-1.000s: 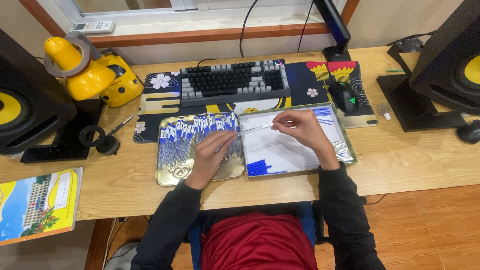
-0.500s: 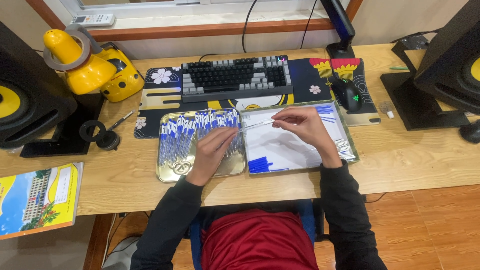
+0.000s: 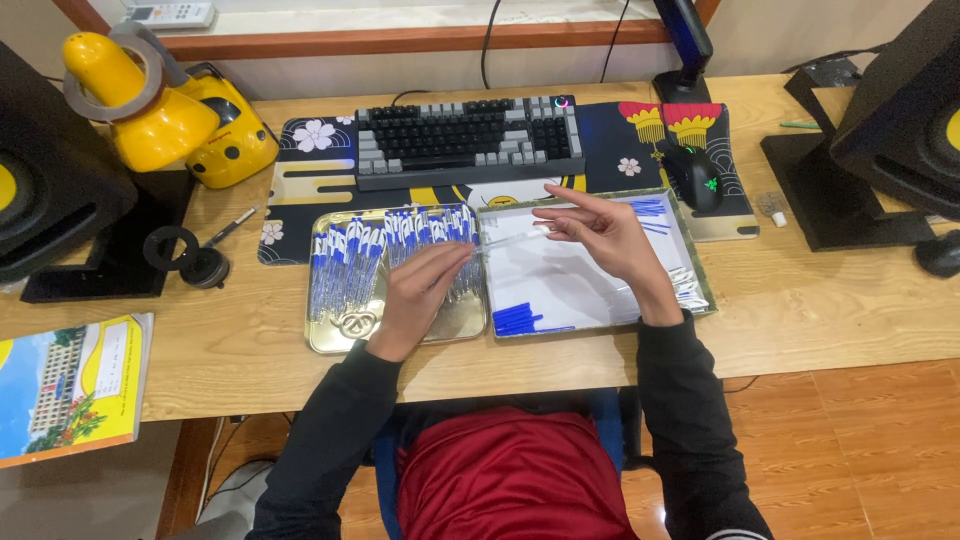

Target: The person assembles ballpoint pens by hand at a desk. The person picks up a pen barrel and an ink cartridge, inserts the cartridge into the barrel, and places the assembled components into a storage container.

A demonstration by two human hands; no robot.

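Observation:
Two shallow trays lie side by side on the wooden desk. The gold tray (image 3: 335, 338) on the left holds several clear pens with blue caps (image 3: 352, 262) laid in a row. My left hand (image 3: 425, 290) rests palm down on those pens at the tray's right side. The tray (image 3: 590, 318) on the right has a white floor with loose blue caps (image 3: 522, 318) at its front, blue refills (image 3: 650, 210) at the back and clear tubes (image 3: 686, 284) at the right. My right hand (image 3: 605, 235) hovers over it, pinching a clear pen barrel (image 3: 512, 239) that points left.
A keyboard (image 3: 468, 140) on a patterned desk mat and a black mouse (image 3: 694, 176) sit behind the trays. A yellow lamp with a tape roll (image 3: 160, 110) and black speakers (image 3: 50, 190) flank the desk. A book (image 3: 65, 388) lies at the front left.
My left hand has slid a little further onto the pens in the gold tray. My right hand has lifted slightly, fingers more spread, still holding the clear barrel.

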